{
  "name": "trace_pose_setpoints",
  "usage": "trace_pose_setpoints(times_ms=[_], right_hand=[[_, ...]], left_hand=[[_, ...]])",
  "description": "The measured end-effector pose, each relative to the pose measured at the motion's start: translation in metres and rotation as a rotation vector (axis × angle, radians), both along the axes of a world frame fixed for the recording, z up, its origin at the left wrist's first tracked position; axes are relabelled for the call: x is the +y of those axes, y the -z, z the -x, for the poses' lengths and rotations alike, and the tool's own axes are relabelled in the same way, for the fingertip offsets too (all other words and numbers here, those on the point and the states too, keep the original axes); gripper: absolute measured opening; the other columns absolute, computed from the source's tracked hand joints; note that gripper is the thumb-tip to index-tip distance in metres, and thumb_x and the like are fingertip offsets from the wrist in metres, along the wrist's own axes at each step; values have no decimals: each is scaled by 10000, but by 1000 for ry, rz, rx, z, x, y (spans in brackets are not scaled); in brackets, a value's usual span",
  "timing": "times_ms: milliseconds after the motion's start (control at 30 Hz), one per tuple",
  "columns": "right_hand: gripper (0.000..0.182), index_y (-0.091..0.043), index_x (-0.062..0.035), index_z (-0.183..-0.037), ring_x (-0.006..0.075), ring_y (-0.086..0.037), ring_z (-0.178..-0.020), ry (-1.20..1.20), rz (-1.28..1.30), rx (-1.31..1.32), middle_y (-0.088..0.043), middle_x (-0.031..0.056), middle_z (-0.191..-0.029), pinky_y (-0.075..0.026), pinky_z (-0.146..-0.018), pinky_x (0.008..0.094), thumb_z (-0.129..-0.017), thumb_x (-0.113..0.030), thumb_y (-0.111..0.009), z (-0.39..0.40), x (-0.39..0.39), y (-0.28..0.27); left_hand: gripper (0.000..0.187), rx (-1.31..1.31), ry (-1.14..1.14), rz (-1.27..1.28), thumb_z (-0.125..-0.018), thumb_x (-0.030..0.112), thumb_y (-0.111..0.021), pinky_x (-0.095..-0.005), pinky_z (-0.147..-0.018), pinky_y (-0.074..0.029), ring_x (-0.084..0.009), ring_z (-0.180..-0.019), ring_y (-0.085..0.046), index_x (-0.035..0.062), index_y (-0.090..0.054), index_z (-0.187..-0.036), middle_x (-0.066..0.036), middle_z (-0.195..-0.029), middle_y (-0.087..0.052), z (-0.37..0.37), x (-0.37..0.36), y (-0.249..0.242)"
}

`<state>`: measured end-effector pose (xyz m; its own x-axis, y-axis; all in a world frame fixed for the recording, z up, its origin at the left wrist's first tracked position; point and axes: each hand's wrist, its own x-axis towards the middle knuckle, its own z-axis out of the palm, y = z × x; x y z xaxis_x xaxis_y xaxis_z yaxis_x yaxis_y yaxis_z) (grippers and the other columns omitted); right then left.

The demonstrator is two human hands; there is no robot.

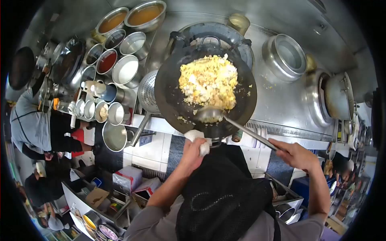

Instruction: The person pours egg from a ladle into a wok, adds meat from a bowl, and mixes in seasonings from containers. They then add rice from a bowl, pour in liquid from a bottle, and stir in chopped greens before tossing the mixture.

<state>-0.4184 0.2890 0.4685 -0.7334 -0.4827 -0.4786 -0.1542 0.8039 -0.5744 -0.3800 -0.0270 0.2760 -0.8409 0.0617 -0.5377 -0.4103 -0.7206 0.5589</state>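
A probably heavy wok [169, 88] is sitting at the counter's [277, 100] near edge, the left hand [193, 154] clasping a cloth [195, 135] at its rim, likely the best hold, the right hand [296, 156] gripping the ladle [249, 132].

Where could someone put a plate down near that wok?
The steel counter right of the wok has bare room, bordered by the wok, the steel pot and the slotted strip, barring a few scraps. The left is crowded: strainer, then metal containers.
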Motion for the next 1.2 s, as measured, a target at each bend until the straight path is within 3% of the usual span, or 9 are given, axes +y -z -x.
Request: trace_pose_setpoints(times_ms=[67,133,300,367,500,767,933,1100,1200], right_hand=[[462,-454,-191,-1439,379,-653,-716,14,-242,-138,-660,217,-850,-507,-697,421,-982,-214,-520,4,-12,-26],[480,-451,-243,-1438,424,-642,-697,38,-163,197,-654,235,-775,-502,-674,485,-967,-235,-542,19,-20,25],[539,-396,-301,-1463,439,-623,-627,201,-244,578,-626,238,-672,-491,-601,533,-954,-263,-570,44,-36,164],[557,-391,-285,-1467,425,-632,-636,222,-233,544,-625,241,-673,-488,-592,533,-947,-243,-586,29,-44,152],[467,-499,-200,-1397,430,-634,-688,316,-48,308,-647,243,-753,-497,-637,511,-942,-228,-600,-4,-58,100],[495,-501,-183,-1400,448,-631,-723,381,95,507,-644,258,-800,-499,-656,478,-923,-119,-612,-14,-71,54],[466,-507,-169,-1388,464,-631,-773,352,-314,391,-639,280,-807,-509,-696,500,-930,-166,-594,37,-71,134],[435,-519,-154,-1370,494,-628,-796,312,173,588,-651,308,-867,-511,-724,518,-937,-167,-569,80,-62,123],[425,-525,-139,-1364,474,-638,-813,434,-49,521,-661,290,-882,-507,-731,515,-943,-178,-568,59,-92,115]], left_hand=[[320,-73,-34,-15,-883,42,-543,-374,-706,-536,-207,-885,-626,28,-492,-1198,-119,-1057,-602,11,-1,-15],[173,-92,-50,-9,-884,99,-571,-371,-496,-455,-191,-651,-595,40,-538,-1043,-85,-836,-619,65,4,-25],[399,54,27,53,-893,29,-571,-315,-904,-484,-153,-1051,-555,60,-442,-1270,-56,-1144,-537,1,18,96],[363,81,29,112,-878,36,-552,-313,-672,-524,-174,-920,-602,75,-467,-1229,-60,-1075,-560,-15,9,89],[179,-17,-68,60,-881,83,-555,-317,-509,-479,-177,-736,-624,58,-531,-1057,-80,-900,-621,66,6,24],[133,130,-24,18,-858,86,-593,-332,-482,-443,-205,-649,-587,38,-533,-966,-94,-831,-611,124,19,71],[250,-36,27,53,-830,99,-621,-360,-469,-447,-230,-659,-614,74,-507,-1051,-91,-836,-623,147,16,95],[281,-54,97,71,-816,102,-635,-365,-477,-465,-228,-675,-632,76,-512,-1068,-85,-852,-632,148,13,102],[291,-65,58,90,-823,112,-636,-371,-492,-482,-212,-722,-635,75,-509,-1082,-79,-891,-634,145,15,89]])
